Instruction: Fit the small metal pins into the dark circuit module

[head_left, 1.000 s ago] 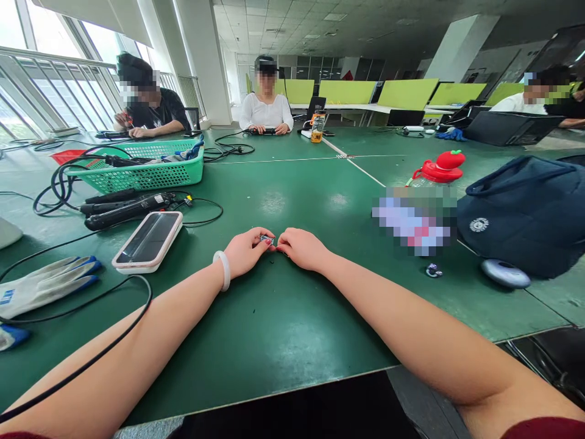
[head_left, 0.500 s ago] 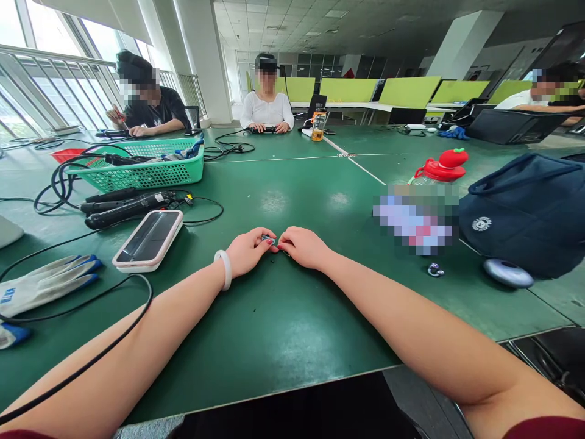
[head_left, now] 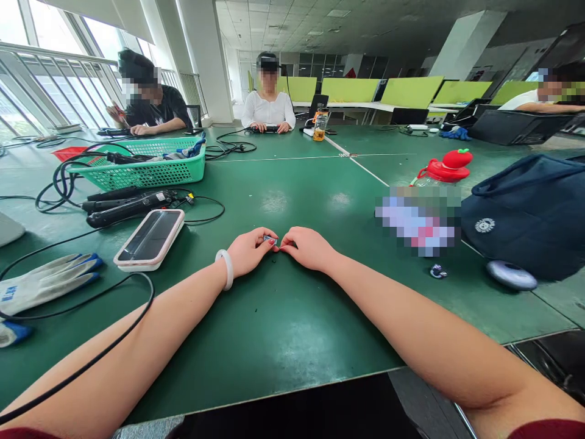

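Note:
Near the middle of the green table (head_left: 237, 341), my left hand (head_left: 249, 251) pinches a small light-blue and dark piece (head_left: 270, 240) between thumb and fingers; its kind is too small to make out. My right hand (head_left: 307, 247) is closed just to the right, its fingertips pressed together close beside that piece. Whatever those right fingertips hold, if anything, is hidden. A white bangle (head_left: 225, 269) circles my left wrist. A few tiny dark bits lie on the tabletop below my hands.
On the left are a phone (head_left: 149, 239), work gloves (head_left: 48, 281), black tools with cables (head_left: 130, 207) and a green basket (head_left: 141, 174). To the right stand a red-lidded bottle (head_left: 443, 171), a dark bag (head_left: 525, 213) and an oval case (head_left: 510, 275). People sit around the table.
The view has shifted very slightly. Both hands keep almost the same pose, with the small piece still in my left fingers.

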Action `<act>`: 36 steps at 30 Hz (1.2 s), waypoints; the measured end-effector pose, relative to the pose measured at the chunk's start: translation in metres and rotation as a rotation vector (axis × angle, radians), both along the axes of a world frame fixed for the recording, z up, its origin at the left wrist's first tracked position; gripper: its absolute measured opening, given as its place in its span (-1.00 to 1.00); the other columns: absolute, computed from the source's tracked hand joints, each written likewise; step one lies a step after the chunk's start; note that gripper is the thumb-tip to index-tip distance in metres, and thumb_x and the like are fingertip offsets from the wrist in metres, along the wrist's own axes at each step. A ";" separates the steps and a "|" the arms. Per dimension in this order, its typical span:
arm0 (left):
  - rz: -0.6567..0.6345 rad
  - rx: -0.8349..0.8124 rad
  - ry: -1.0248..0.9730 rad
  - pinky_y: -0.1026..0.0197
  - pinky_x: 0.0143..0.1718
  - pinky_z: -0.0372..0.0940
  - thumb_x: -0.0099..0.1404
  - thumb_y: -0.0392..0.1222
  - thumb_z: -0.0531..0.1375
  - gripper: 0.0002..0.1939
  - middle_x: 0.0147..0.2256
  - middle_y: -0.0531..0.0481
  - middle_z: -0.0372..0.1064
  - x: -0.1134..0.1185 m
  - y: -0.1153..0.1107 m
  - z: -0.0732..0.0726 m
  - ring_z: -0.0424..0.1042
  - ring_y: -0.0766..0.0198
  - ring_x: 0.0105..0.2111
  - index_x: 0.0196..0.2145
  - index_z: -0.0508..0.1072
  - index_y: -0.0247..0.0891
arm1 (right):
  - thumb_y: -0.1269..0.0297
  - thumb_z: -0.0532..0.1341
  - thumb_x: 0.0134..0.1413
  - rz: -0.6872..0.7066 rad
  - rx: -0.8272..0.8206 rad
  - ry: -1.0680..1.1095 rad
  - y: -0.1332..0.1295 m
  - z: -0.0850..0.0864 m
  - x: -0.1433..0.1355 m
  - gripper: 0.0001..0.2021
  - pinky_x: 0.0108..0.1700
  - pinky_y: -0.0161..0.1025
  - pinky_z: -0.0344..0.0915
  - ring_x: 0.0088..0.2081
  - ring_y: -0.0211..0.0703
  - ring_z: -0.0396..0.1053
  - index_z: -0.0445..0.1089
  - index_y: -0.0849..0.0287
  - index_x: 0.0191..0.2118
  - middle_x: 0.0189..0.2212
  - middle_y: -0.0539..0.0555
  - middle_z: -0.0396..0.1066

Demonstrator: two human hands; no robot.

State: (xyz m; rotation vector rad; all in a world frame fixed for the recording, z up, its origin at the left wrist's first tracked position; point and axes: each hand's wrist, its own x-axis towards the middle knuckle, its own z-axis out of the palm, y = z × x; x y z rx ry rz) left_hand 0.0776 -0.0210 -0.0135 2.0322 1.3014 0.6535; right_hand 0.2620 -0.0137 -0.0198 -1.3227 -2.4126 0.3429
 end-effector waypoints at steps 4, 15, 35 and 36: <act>0.026 0.077 0.057 0.17 -0.21 0.27 0.21 -0.01 0.06 -0.70 -0.31 0.03 0.48 -0.001 0.000 0.001 0.41 0.25 -0.34 -0.17 0.40 -0.16 | 0.34 0.13 0.10 -0.024 -0.004 0.017 -0.001 0.002 0.000 -0.87 -0.29 -0.31 0.13 -0.32 -0.25 0.27 0.41 0.17 -0.39 -0.39 0.04 0.34; -0.015 0.041 -0.062 0.18 -0.16 0.26 0.03 -0.07 0.25 -0.69 -0.32 0.01 0.45 -0.001 0.003 -0.002 0.38 0.25 -0.30 -0.25 0.46 -0.23 | 0.38 0.11 0.12 0.053 0.241 0.238 -0.017 0.006 -0.005 -0.88 -0.26 -0.32 0.18 -0.32 -0.27 0.26 0.40 0.18 -0.34 -0.35 0.04 0.35; 0.086 0.052 -0.019 0.17 -0.19 0.27 0.06 -0.10 0.23 -0.69 -0.35 0.00 0.44 -0.003 0.006 -0.003 0.38 0.24 -0.34 -0.21 0.46 -0.21 | 0.37 0.18 0.07 0.079 0.184 0.196 -0.016 0.004 -0.005 -0.91 -0.24 -0.30 0.19 -0.32 -0.27 0.28 0.44 0.17 -0.38 -0.36 0.02 0.37; 0.112 0.061 -0.014 0.17 -0.21 0.27 0.07 -0.10 0.22 -0.68 -0.37 0.00 0.43 -0.004 0.007 -0.004 0.37 0.25 -0.35 -0.20 0.46 -0.21 | 0.34 0.19 0.06 0.106 0.174 0.162 -0.016 0.003 -0.005 -0.91 -0.22 -0.29 0.20 -0.30 -0.25 0.29 0.46 0.17 -0.38 -0.36 0.03 0.38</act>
